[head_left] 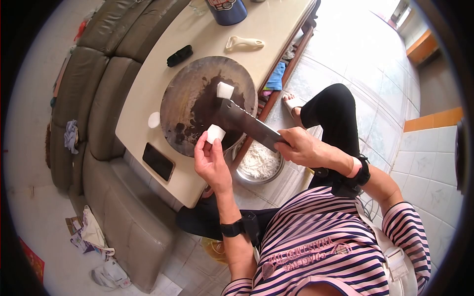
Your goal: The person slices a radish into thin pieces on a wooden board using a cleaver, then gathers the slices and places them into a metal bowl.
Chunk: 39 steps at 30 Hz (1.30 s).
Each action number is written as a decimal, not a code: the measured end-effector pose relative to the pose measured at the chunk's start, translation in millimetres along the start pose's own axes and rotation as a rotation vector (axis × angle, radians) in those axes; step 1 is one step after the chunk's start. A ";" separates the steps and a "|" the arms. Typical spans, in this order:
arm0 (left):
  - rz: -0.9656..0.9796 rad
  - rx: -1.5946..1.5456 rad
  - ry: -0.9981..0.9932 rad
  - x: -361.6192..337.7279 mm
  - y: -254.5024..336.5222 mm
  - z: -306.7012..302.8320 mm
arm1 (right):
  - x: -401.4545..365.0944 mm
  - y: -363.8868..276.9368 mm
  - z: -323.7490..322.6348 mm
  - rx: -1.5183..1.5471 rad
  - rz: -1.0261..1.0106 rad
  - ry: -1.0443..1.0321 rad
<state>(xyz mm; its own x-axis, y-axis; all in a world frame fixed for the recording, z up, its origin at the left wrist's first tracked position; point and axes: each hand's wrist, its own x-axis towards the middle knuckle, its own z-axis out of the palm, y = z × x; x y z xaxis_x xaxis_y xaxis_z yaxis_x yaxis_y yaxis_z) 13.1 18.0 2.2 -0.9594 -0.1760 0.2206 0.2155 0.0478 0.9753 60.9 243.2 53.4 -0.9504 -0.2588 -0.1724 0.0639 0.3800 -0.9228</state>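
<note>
The left hand pinches a white chunk over the board at the surface's near edge while the right hand grips a cleaver.

a small white chunk is held at the near rim of the dark round board. a broad steel cleaver is held slanting over the board, its tip beside a second white chunk.
</note>
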 end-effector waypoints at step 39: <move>-0.010 -0.146 -0.049 -11.2 27.1 -3.1 | -0.6 15.7 6.2 0.056 0.052 0.014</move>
<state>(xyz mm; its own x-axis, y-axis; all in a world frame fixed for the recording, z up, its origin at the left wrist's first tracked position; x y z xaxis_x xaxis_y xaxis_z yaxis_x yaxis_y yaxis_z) 30.3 18.2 26.2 -0.9685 -0.1278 0.2137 0.2267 -0.0976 0.9691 64.4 243.8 36.8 -0.9495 -0.2272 -0.2165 0.1302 0.3427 -0.9304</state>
